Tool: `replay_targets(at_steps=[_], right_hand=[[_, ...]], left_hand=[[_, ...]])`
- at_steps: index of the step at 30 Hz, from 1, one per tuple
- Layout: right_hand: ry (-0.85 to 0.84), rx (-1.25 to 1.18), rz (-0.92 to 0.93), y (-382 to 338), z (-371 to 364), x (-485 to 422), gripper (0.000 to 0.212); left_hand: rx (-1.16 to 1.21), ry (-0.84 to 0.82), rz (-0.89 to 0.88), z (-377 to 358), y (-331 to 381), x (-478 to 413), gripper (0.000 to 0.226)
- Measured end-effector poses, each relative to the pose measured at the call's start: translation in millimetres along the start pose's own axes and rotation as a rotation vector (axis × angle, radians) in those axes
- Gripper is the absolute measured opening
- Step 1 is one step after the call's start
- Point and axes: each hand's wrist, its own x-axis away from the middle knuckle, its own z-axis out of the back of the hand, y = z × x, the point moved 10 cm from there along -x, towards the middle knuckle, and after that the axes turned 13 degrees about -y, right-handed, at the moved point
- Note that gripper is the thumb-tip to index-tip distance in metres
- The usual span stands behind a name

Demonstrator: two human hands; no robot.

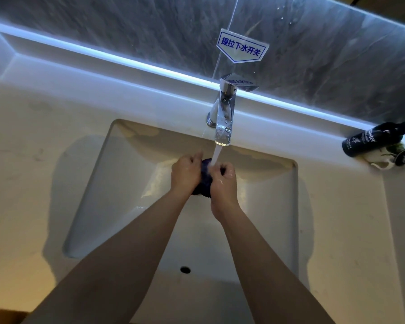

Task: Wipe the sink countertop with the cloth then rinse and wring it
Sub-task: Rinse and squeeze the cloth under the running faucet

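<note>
A dark blue cloth is bunched into a wad between both my hands, over the white rectangular sink basin. My left hand grips its left side and my right hand grips its right side. Water runs from the chrome faucet in a stream that lands on the top of the cloth and my right fingers. Most of the cloth is hidden by my hands. The pale countertop surrounds the basin.
A dark bottle lies on the counter at the back right beside a crumpled white item. A white sign with blue characters is stuck on the grey wall above the faucet. The overflow hole sits in the basin's near wall.
</note>
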Motion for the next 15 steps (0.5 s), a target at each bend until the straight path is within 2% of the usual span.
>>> replay_targets(at_steps=[2,5,7,9,10,12,15], right_hand=[[0.041,-0.123,-0.038,4.0,6.7,-1.2,0.002],[0.020,-0.342,-0.185,16.5,8.7,-5.8,0.024],[-0.067,-0.375,-0.262,16.5,0.4,-2.1,0.034],[-0.159,-0.445,-0.251,13.8,-10.6,-1.3,0.040],[-0.174,-0.468,-0.241,13.3,-14.0,-1.3,0.039],[-0.164,-0.457,-0.242,13.6,-18.0,1.6,0.032],[-0.131,-0.378,-0.304,14.5,-20.8,7.6,0.031]], left_hand=[[0.129,-0.008,-0.040,-1.0,-1.6,12.6,0.040],[0.211,-0.087,-0.194,-16.1,17.3,46.5,0.022],[0.099,-0.114,-0.328,-27.6,35.2,65.9,0.017],[-0.017,-0.009,-0.405,-25.7,47.7,74.3,0.014],[-0.040,0.058,-0.416,-20.5,52.6,75.2,0.013],[-0.080,0.148,-0.417,-10.8,57.6,68.9,0.024],[-0.167,0.096,-0.375,-9.6,53.5,47.5,0.033]])
